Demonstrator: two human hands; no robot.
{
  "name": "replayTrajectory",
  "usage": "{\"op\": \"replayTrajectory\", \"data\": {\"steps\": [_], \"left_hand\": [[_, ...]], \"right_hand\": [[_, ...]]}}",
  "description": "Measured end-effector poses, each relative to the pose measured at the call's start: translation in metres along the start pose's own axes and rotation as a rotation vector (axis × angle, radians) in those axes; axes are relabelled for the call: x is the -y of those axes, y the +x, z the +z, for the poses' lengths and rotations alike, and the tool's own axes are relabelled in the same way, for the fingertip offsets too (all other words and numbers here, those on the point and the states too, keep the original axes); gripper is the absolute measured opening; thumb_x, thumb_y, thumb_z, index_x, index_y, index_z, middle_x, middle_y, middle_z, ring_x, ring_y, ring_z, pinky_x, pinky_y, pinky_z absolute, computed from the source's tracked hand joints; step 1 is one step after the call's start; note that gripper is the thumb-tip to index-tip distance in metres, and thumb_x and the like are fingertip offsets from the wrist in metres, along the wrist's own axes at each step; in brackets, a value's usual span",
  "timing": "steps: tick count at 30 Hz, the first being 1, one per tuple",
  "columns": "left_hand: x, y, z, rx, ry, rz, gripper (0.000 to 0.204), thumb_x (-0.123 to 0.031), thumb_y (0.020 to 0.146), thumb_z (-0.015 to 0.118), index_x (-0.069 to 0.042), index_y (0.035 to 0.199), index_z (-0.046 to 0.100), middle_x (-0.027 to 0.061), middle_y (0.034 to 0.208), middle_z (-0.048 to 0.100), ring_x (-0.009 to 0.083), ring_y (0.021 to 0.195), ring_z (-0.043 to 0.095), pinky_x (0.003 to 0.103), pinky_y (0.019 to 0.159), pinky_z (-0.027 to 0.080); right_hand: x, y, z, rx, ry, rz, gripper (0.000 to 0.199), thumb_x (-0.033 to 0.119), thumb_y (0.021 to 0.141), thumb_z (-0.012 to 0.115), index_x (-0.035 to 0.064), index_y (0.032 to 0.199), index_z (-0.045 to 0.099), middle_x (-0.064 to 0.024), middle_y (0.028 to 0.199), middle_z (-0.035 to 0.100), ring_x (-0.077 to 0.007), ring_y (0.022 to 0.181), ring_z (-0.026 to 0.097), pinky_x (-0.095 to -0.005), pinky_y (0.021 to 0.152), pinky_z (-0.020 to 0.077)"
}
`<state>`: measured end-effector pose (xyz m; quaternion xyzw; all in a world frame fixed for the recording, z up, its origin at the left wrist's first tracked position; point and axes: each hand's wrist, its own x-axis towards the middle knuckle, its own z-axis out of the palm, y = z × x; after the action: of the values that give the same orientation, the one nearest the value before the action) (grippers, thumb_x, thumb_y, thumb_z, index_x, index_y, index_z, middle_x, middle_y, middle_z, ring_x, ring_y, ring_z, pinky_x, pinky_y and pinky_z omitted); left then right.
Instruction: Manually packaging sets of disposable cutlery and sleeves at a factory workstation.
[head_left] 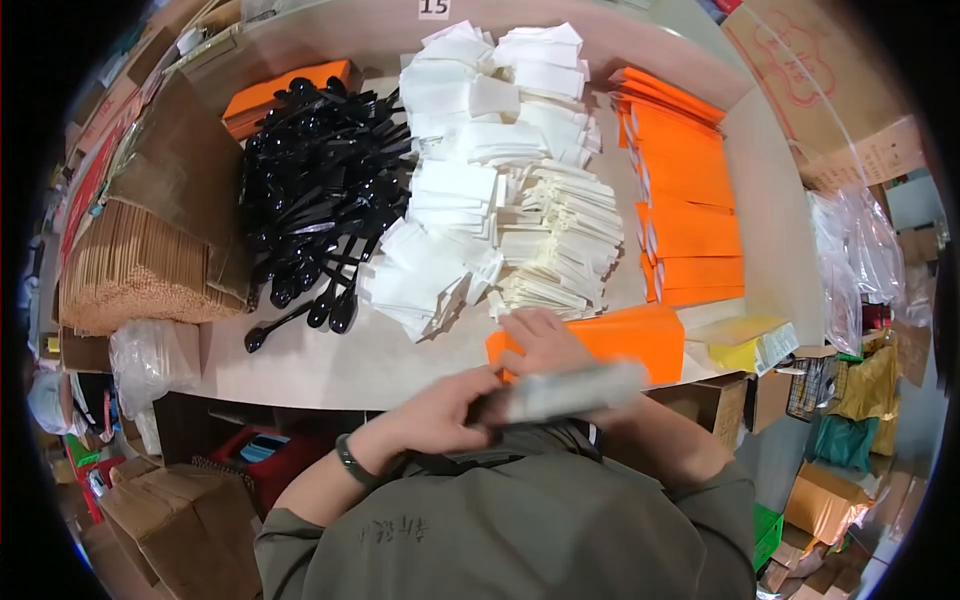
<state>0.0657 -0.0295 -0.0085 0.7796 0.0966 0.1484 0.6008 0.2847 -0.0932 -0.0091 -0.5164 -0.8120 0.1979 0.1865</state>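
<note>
In front of me at the table's near edge lies a small stack of orange paper sleeves [640, 343]. Bent over its left part is my right hand [545, 345], with fingers and thumb closed at the paper's edge. My left hand [440, 408], a dark band on its wrist, is closed round one end of a whitish oblong packet [575, 391]. Motion smears that packet, and it crosses in front of my right wrist. Just beyond my hands lie narrow cream-coloured packets [560, 245] and piles of white folded napkins [450, 190].
Black plastic spoons [325, 170] are heaped left of the napkins. More orange sleeves [690, 200] line the right side of the table [300, 375]. A cardboard box of thin wooden sticks [150, 265] stands at the left. A yellow box [755, 345] sits at the right front corner.
</note>
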Motion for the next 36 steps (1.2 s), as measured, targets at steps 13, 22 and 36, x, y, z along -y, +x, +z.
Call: {"op": "replayTrajectory", "data": {"steps": [13, 22, 36], "left_hand": [[0.019, -0.087, -0.040, -0.257, 0.678, -0.487, 0.066, -0.010, 0.063, 0.082, -0.007, 0.124, 0.057, 0.0141, 0.097, 0.063, 0.0354, 0.091, 0.064, 0.041, 0.078, 0.053], [0.014, -0.088, -0.083, -0.636, 0.790, -0.240, 0.054, -0.024, 0.076, 0.080, -0.006, 0.123, 0.059, 0.0139, 0.107, 0.063, 0.0391, 0.099, 0.058, 0.047, 0.089, 0.046], [0.063, -0.125, -0.120, -0.853, 0.971, -0.543, 0.019, -0.009, 0.081, 0.070, -0.004, 0.095, 0.058, 0.0156, 0.091, 0.064, 0.0372, 0.087, 0.062, 0.045, 0.077, 0.050]], "right_hand": [[0.020, 0.024, 0.023, 0.005, 0.067, 0.621, 0.019, 0.021, 0.084, 0.061, 0.0032, 0.077, 0.059, -0.0159, 0.068, 0.062, -0.0374, 0.064, 0.062, -0.0480, 0.059, 0.0490], [-0.035, 0.029, -0.009, -0.498, 0.001, 0.748, 0.029, 0.030, 0.092, 0.063, 0.0016, 0.086, 0.059, -0.0172, 0.072, 0.063, -0.0336, 0.069, 0.063, -0.0440, 0.062, 0.0479], [0.001, 0.131, 0.007, -0.065, 0.035, 0.475, 0.019, 0.022, 0.088, 0.061, 0.0035, 0.090, 0.066, -0.0179, 0.087, 0.067, -0.0378, 0.083, 0.064, -0.0460, 0.074, 0.0513]]}}
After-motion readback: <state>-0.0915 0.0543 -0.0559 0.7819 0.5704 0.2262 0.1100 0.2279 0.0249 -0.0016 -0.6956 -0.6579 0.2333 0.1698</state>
